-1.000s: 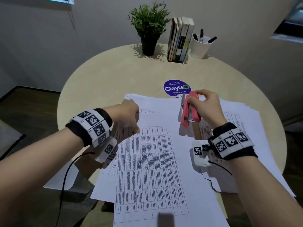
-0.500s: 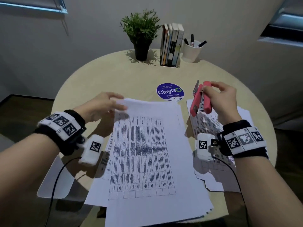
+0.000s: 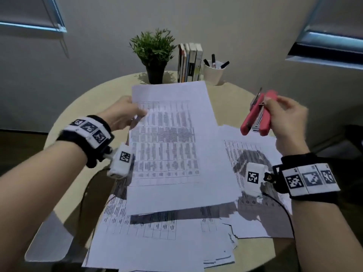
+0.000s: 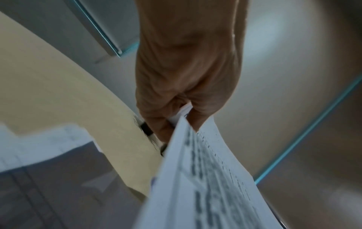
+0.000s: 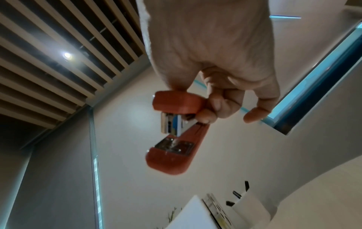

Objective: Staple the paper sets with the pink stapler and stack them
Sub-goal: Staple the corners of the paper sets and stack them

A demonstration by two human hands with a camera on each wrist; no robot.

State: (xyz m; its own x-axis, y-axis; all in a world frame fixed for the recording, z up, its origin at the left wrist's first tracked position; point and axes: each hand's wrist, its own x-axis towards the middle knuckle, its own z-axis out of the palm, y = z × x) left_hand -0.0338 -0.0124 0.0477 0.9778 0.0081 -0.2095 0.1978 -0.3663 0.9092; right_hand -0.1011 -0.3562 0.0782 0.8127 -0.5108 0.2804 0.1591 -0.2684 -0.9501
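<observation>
Paper set (image 3: 172,142) is up off the table, pinched at its left edge by the left hand (image 3: 121,114), thumb on top and fingers beneath, so the sheets hang free above the pile (image 3: 157,238) spread toward six o'clock. Over at three o'clock, the right hand (image 3: 284,118) is wrapped round the stapler (image 3: 257,114), held clear of the table (image 3: 88,107) with its mouth gaping; the wrist view shows the metal anvil bare, nothing between the arms. My read: the set is either being carried off to stack or lined up for a staple; I can't tell which. More sheets (image 3: 255,154) lie under the right wrist. At twelve o'clock sit a plant (image 3: 153,50), books (image 3: 190,61) and a pen cup (image 3: 214,73). The print on the pages is too blurred to read.
</observation>
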